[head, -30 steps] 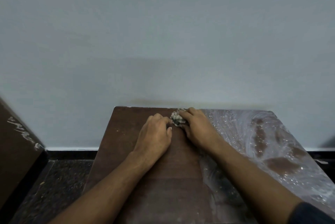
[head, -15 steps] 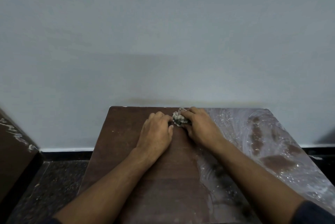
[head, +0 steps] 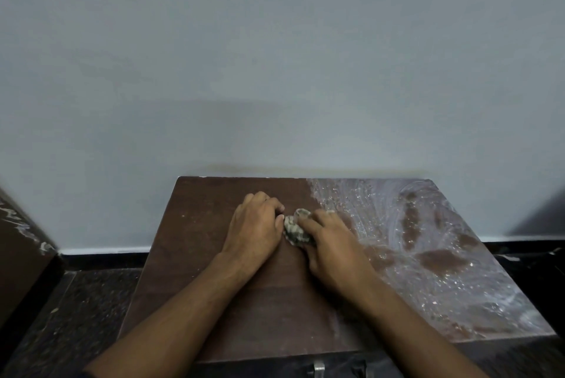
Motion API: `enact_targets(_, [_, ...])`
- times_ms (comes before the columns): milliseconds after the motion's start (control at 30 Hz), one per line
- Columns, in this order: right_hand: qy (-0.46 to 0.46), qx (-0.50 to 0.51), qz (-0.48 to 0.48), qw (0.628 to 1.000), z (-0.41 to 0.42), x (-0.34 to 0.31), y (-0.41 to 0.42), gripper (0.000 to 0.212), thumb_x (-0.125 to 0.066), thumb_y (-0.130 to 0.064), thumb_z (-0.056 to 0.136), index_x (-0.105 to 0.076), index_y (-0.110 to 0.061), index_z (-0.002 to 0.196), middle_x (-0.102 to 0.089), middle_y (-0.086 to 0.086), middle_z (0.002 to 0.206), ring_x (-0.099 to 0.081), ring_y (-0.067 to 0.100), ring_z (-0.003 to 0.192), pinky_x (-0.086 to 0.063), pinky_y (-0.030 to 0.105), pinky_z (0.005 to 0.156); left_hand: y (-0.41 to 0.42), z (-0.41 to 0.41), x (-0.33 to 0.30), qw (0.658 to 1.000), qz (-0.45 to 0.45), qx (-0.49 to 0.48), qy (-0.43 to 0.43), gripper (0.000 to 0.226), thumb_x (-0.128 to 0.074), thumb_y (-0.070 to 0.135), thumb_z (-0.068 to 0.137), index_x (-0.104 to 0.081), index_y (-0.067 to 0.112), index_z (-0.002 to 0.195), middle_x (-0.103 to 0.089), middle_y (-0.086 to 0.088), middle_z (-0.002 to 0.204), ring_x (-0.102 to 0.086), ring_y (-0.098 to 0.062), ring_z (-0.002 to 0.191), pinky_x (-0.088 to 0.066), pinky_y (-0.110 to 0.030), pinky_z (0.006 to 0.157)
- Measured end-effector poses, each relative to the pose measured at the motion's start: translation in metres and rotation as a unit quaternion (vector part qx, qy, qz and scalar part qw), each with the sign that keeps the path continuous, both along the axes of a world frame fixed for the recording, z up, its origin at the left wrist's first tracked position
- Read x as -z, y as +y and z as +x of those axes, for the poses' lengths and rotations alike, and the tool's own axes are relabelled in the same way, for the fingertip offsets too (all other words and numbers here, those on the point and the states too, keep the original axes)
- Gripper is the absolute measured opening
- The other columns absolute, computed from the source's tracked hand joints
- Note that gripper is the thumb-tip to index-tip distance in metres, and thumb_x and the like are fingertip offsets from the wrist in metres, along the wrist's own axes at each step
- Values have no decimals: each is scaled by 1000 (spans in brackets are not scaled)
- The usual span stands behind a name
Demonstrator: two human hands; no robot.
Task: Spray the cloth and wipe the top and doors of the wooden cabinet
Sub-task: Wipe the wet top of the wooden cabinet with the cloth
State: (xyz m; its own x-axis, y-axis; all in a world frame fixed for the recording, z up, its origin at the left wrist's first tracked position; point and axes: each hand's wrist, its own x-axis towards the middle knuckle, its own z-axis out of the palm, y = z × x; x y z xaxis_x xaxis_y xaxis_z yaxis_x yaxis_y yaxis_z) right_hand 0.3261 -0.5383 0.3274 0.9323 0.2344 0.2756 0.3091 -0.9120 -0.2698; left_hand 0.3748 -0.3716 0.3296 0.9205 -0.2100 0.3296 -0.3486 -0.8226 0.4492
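A plain pale grey-blue wall fills most of what you see, and the dark brown wooden cabinet stands pushed against it, on a dark speckled stone floor. Your two hands meet on the cabinet's flat top, near its far edge.

Your right hand lies knuckles-up with its fingers curled over a small crumpled grey-white cloth, pressing the wad down onto the wood; the index finger stretches across the top of the cloth. The cloth sits just off the thumb side of that hand, tucked between both hands. Your left hand rests on the wood directly beside it, fingers bent under at the knuckles, with the thumb tip touching the cloth's near-left edge. Whether the left fingers actually pinch any of the cloth you cannot tell from here.

To the outer side of your right hand, the whole right half of the top is coated in a wet, whitish foamy film swirled in arcs, with a few bare brown patches showing through. To the outer side of your left hand the wood is dry and dull, dotted with pale specks.

Below your forearms, at the cabinet's front edge, a small metal handle shows. Far off beyond your left arm, a second dark brown wooden piece with chipped white marks stands at the frame's edge.
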Motion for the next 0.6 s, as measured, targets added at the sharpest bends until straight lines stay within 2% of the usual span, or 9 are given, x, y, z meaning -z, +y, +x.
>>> enact_targets(133, [16, 3, 14, 1000, -13, 0, -7, 43, -61, -24, 90, -59, -24, 133, -58, -1, 120, -53, 24, 107, -51, 40, 90, 0, -13, -1, 1000, 6, 4, 2, 19, -59, 28, 95, -69, 24, 111, -61, 7, 109, -50, -13, 105, -46, -31, 94])
enact_targets(300, [15, 67, 26, 997, 11, -10, 6, 40, -59, -18, 93, -61, -22, 132, -58, 3, 123, -51, 27, 114, -46, 38, 97, 0, -32, -5, 1000, 12, -3, 11, 20, -58, 30, 95, -67, 25, 112, -60, 6, 109, -51, -15, 105, -47, -33, 93])
enact_targets(400, [12, 23, 58, 998, -14, -6, 8, 35, -61, -19, 92, -64, -22, 127, -56, 0, 112, -52, 22, 106, -47, 32, 90, 3, -40, -6, 1000, -1, -6, 17, 19, -59, 29, 94, -66, 25, 112, -60, 6, 107, -52, -14, 104, -49, -33, 91])
enact_targets(500, [9, -40, 26, 999, -59, 3, -1, 37, -61, -29, 90, -60, -27, 127, -53, -7, 110, -52, 15, 100, -51, 31, 83, 7, -49, -3, 1000, -3, 4, 9, 19, -60, 27, 94, -68, 23, 111, -62, 5, 107, -53, -16, 103, -48, -31, 90])
enact_targets(600, [6, 21, 2, 1000, -51, -1, -12, 39, -60, -29, 94, -58, -26, 133, -56, -5, 120, -52, 18, 106, -50, 34, 88, 10, -59, -1, 1000, -3, 2, -1, 18, -60, 27, 94, -69, 24, 109, -62, 8, 104, -53, -12, 100, -48, -28, 89])
